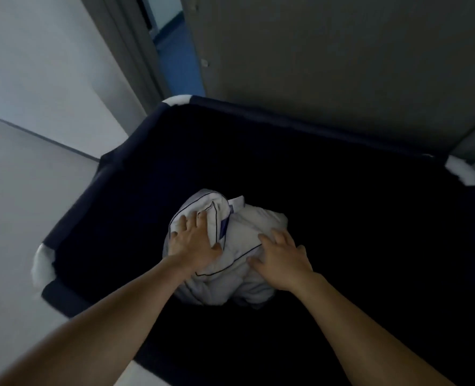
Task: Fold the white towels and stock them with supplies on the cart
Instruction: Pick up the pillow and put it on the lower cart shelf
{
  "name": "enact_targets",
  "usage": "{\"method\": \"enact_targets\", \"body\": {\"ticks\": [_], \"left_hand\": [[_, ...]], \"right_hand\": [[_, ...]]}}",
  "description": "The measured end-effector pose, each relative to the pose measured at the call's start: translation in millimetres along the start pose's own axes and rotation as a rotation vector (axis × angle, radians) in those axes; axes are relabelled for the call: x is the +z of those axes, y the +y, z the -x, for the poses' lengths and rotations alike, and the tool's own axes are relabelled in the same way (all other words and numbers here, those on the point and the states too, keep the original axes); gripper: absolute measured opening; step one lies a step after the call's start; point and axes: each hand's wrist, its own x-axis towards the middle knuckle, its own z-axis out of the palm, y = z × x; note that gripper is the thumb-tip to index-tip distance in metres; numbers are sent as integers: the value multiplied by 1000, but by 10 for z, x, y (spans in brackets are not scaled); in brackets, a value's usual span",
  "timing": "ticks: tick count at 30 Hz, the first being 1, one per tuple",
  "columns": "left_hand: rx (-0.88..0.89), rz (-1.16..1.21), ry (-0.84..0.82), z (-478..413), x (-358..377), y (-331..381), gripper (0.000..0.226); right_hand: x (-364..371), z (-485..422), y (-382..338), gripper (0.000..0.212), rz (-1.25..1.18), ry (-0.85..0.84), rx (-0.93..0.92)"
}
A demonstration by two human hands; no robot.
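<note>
Left hand (pixel 194 243): ours, fingers spread and nearly straight, palm pressed flat on the upper left of the white cloth bundle (pixel 247 232); it grips nothing.
Right hand (pixel 282 259): ours, fingers also fanned out, lying flat on the bundle's right side, thumb towards the middle; no pinch and no curl round the cloth.
Forearms: bare, both reaching in from the bottom edge over the near side of the bin.
Bundle: crumpled white fabric with thin dark piping and a small blue patch between our two hands. We cannot tell how many pieces it is.
Bundle location: inside the navy fabric bin (pixel 97 196), roughly mid-way across, apart from all four walls.
Bin: soft dark walls, with an interior too dark for us to read.
Rim corners: white patches at the far left corner (pixel 175 100), the right corner (pixel 464 174) and the near left corner (pixel 42 263).
Behind bin: grey panel (pixel 342 65) right at the far rim.
Left of bin: pale floor (pixel 22 190) and white wall (pixel 35 65).
</note>
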Motion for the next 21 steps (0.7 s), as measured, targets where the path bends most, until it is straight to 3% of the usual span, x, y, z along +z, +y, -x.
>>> {"method": "enact_targets", "body": {"ticks": [4,7,13,17,21], "left_hand": [[-19,0,-75,-743,365,-445,115],[-60,20,-41,-1109,681,-816,126],[-220,194,-101,-1633,1305,-1266,140],[-168,404,-93,-1890,1600,-1430,108],[-82,504,-6,-2129,1561,-1534,44]], "right_hand": [[357,-720,-300,81,-134,-69,116],[717,-1266,-438,85,-258,-129,165],[1479,-2140,-537,95,-642,-139,268],[1911,-2535,-600,93,-915,-75,410],[2173,-2636,-730,67,-1137,19,534]]}}
